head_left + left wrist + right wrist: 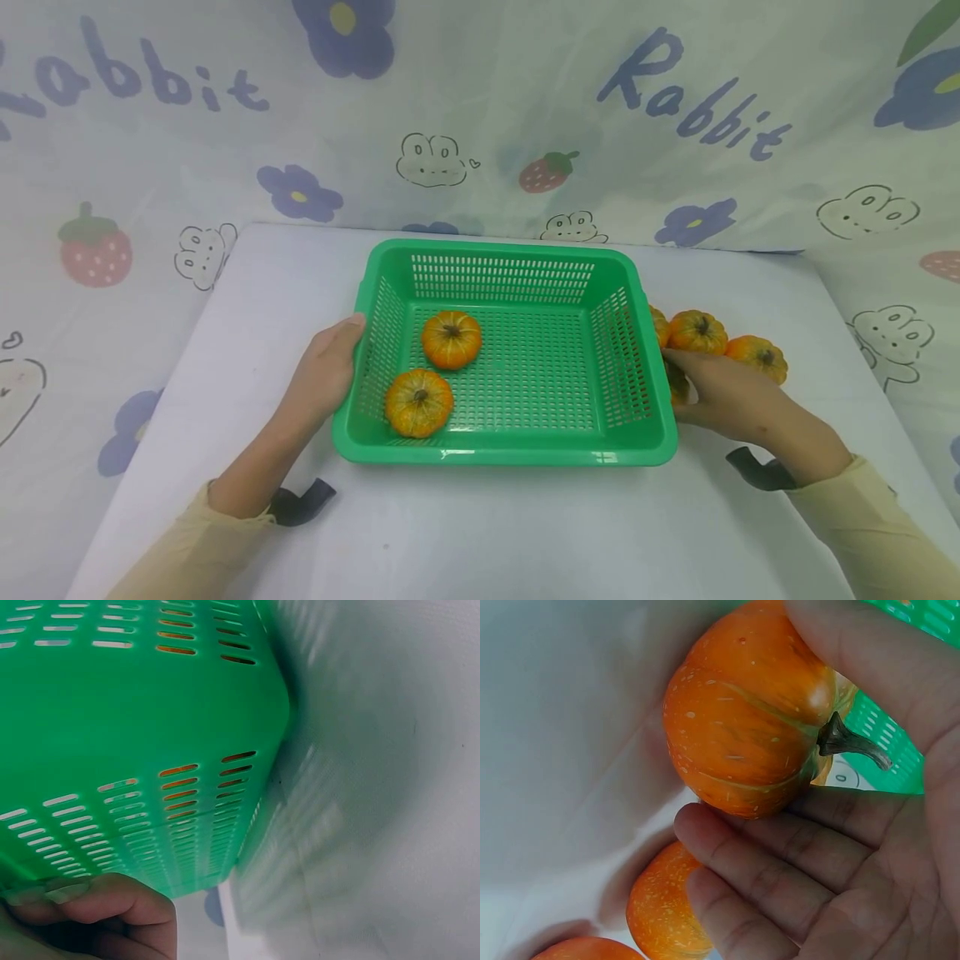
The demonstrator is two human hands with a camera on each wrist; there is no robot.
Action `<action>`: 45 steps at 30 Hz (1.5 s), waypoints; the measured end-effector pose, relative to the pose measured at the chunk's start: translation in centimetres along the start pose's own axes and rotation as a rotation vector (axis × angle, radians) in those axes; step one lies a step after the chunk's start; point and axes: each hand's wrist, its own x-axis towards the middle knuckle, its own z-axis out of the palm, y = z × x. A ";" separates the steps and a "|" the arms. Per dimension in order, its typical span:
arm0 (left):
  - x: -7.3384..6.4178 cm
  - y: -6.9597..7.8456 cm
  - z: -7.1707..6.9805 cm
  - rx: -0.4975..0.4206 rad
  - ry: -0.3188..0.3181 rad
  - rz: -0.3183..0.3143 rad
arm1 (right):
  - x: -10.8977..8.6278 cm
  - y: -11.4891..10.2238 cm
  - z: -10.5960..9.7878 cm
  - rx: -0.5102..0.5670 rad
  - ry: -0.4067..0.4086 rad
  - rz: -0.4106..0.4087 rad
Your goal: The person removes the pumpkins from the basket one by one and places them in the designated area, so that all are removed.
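A green plastic basket (510, 457) with slotted walls stands on the white table. Its left rim is gripped by my left hand (324, 367), whose curled fingers (124, 900) show against the wall in the left wrist view. Outside the basket's right wall, my right hand (727, 398) holds a small orange pumpkin (742, 712) between thumb and fingers; the dark stem points toward the palm. From the head, that pumpkin is mostly hidden by the hand and rim. Two more pumpkins, one orange (451, 340) and one yellower (419, 403), lie in the basket's left part.
Beyond my right hand lie an orange pumpkin (697, 332), another (757, 358) farther right, and a third (659, 325) partly behind the basket's right rim. A patterned cloth (495, 108) with rabbits and flowers hangs behind the table (465, 533). A dark strap end shows near each wrist.
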 end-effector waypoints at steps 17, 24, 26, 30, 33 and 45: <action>0.1 0.1 0.1 0.006 -0.001 -0.010 | -0.1 0.1 0.2 0.017 0.001 0.028; 0.0 0.2 0.1 0.011 -0.002 -0.010 | -0.2 0.2 0.0 0.038 -0.008 0.032; -0.1 0.2 0.1 0.010 -0.004 -0.007 | -0.2 0.3 0.0 0.040 -0.015 0.040; -0.2 0.3 0.0 0.006 -0.006 0.000 | -0.3 0.3 -0.2 0.023 -0.014 0.056; -0.2 0.2 0.1 0.003 -0.008 0.003 | -0.4 0.4 -0.4 0.013 -0.010 0.059; -0.2 0.2 0.0 0.005 -0.007 0.002 | -1.2 -0.2 -1.9 -0.012 -0.010 0.075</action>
